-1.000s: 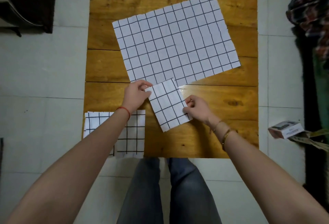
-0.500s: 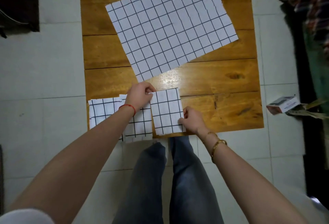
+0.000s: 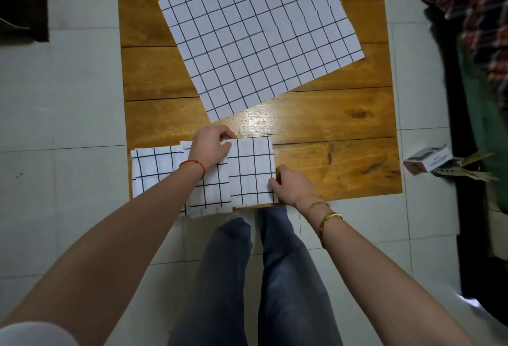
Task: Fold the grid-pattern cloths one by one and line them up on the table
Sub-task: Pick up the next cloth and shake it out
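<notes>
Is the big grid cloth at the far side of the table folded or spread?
Spread: the big grid cloth lies flat, skewed on the table, untouched.

A home room: wooden table (image 3: 330, 123) on white tiled floor (image 3: 68, 98), plaid clothing (image 3: 472, 2) nearby

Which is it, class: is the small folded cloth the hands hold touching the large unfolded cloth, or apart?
Apart. The head view shows a strip of bare wooden table between the small folded cloth and the large unfolded cloth.
</notes>
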Action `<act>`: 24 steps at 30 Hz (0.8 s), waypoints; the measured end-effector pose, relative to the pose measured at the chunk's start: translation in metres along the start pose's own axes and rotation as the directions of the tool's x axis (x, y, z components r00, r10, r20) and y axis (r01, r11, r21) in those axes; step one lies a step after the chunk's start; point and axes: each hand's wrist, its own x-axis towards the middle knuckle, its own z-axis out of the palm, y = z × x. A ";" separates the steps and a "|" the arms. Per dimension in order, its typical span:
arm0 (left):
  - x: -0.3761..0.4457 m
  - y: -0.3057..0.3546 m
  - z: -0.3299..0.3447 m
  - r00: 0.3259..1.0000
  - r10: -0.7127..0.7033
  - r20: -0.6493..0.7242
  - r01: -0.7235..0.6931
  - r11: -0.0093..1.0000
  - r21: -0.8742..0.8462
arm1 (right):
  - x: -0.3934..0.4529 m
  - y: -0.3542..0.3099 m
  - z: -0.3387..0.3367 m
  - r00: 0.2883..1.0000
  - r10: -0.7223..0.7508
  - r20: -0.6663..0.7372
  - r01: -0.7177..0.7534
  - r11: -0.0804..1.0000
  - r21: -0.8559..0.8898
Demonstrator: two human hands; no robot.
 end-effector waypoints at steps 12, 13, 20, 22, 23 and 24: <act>0.027 0.003 -0.037 0.981 0.037 -0.191 -0.019 0.995 0.094 | 0.043 -0.033 -0.076 0.927 -0.129 -0.354 0.158 0.986 0.056; 0.032 0.002 -0.045 0.980 0.063 -0.191 -0.036 0.989 0.146 | 0.051 -0.040 -0.082 0.920 -0.156 -0.360 0.192 0.979 0.064; 0.074 -0.005 -0.106 0.985 0.162 -0.062 -0.110 0.857 0.504 | 0.105 -0.088 -0.101 0.870 -0.349 -0.347 0.374 0.928 0.003; 0.086 -0.007 -0.115 0.989 0.147 -0.029 -0.107 0.824 0.557 | 0.117 -0.100 -0.097 0.863 -0.385 -0.327 0.399 0.916 -0.024; 0.091 -0.009 -0.118 0.990 0.141 -0.014 -0.108 0.812 0.574 | 0.122 -0.106 -0.094 0.858 -0.401 -0.321 0.410 0.911 -0.040; 0.096 -0.011 -0.121 0.991 0.136 0.001 -0.111 0.801 0.588 | 0.127 -0.111 -0.091 0.852 -0.415 -0.319 0.421 0.906 -0.056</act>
